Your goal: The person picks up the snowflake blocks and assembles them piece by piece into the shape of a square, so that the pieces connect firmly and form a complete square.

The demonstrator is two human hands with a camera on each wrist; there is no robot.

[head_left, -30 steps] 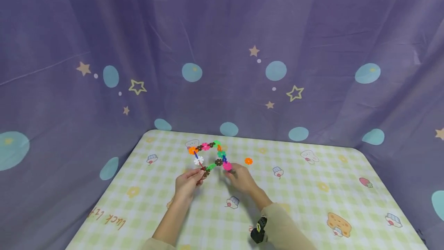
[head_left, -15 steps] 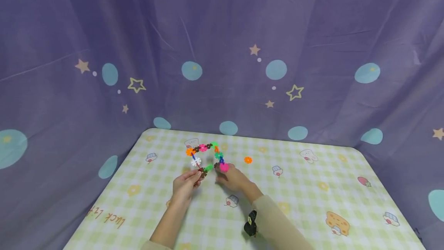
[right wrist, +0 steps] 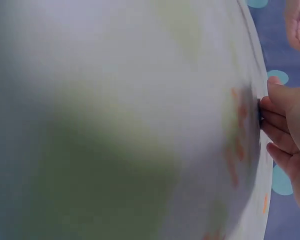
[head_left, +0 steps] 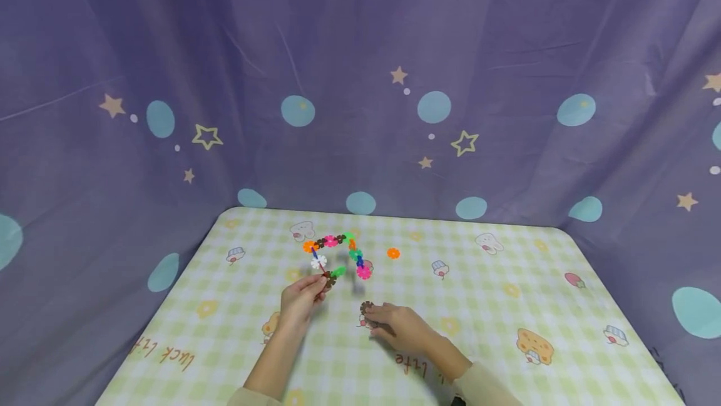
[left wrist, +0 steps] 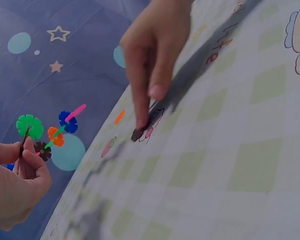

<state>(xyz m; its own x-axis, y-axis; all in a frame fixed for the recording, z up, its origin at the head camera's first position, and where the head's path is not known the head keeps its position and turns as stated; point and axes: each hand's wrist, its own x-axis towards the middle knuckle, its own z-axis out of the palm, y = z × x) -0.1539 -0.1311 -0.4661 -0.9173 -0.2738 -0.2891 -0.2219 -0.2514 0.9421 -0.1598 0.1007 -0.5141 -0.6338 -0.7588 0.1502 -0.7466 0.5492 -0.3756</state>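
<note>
My left hand [head_left: 300, 301] pinches a brown notched disc [head_left: 330, 279] in a chain of interlocking flower-shaped plastic discs, held above the table. The chain curves from a green disc [head_left: 338, 271] beside that hand, through a white disc [head_left: 318, 261] and an orange disc [head_left: 310, 246], round to a pink disc [head_left: 363, 273] at its free end. A gap lies between the green and pink ends. My right hand [head_left: 402, 329] touches a loose brown disc [head_left: 367, 307] on the tabletop with straight fingertips. In the left wrist view its thumb stands apart from this disc [left wrist: 136, 135].
A single orange disc [head_left: 393, 253] lies on the table to the right of the chain. The checked tablecloth [head_left: 484, 293] bears printed cakes, flowers and lettering. A purple curtain [head_left: 360, 162] with stars and ovals hangs behind the table.
The right hand has moved away from the chain, toward the near right, and the brown disc has come with it down to the table. The left hand keeps its hold on the chain.
</note>
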